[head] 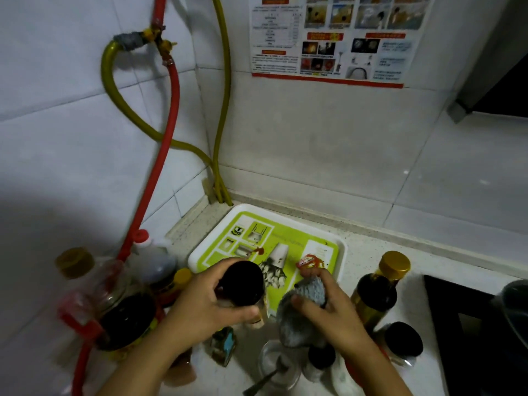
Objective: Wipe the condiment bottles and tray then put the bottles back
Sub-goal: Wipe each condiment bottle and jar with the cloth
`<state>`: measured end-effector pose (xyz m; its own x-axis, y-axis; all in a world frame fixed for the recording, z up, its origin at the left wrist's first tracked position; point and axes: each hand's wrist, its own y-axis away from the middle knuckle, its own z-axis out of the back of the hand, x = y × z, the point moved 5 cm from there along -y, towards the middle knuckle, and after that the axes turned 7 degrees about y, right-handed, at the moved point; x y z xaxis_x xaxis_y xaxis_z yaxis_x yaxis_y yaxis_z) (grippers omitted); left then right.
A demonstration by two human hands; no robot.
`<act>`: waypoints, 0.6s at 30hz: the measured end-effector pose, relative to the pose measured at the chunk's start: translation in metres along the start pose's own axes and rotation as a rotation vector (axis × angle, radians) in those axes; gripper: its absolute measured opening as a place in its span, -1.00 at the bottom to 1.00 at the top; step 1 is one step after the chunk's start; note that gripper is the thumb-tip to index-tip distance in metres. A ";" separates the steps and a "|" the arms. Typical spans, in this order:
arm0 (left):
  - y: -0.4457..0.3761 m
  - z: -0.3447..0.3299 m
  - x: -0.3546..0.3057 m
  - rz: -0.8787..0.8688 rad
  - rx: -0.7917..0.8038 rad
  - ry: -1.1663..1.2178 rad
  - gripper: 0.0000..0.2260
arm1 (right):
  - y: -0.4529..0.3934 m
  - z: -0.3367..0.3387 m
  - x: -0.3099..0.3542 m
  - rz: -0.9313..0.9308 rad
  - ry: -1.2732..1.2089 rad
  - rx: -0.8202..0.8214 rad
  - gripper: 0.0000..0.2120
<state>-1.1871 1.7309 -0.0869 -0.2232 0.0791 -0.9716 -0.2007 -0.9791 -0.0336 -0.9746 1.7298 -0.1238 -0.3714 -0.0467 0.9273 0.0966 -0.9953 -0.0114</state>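
Note:
My left hand grips a jar with a black lid, held over the near edge of the tray. My right hand holds a grey cloth bunched up beside the jar, and its fingertips also pinch a small red-capped item. The white tray with a green printed base lies on the counter in the corner, with a reddish stain on it and no bottles standing in it. Other condiment bottles stand around the tray on the counter.
A dark bottle with a gold cap stands right of the tray. Large jars and bottles crowd the left side. A glass with a spoon and black-lidded shakers sit near me. A stove is at right; hoses hang on the wall.

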 end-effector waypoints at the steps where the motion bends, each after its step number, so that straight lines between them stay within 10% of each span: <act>1: 0.007 0.003 0.001 0.002 -0.008 -0.005 -0.34 | 0.000 -0.002 0.003 0.003 0.016 0.001 -0.69; 18: 0.094 0.020 0.039 0.031 0.012 -0.272 -0.46 | -0.003 -0.049 0.023 0.104 0.135 -0.004 -0.79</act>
<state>-1.2334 1.6459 -0.1236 -0.4773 0.0985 -0.8732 -0.2009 -0.9796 -0.0007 -1.0289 1.7277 -0.1203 -0.4799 -0.1604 0.8625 0.1372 -0.9848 -0.1068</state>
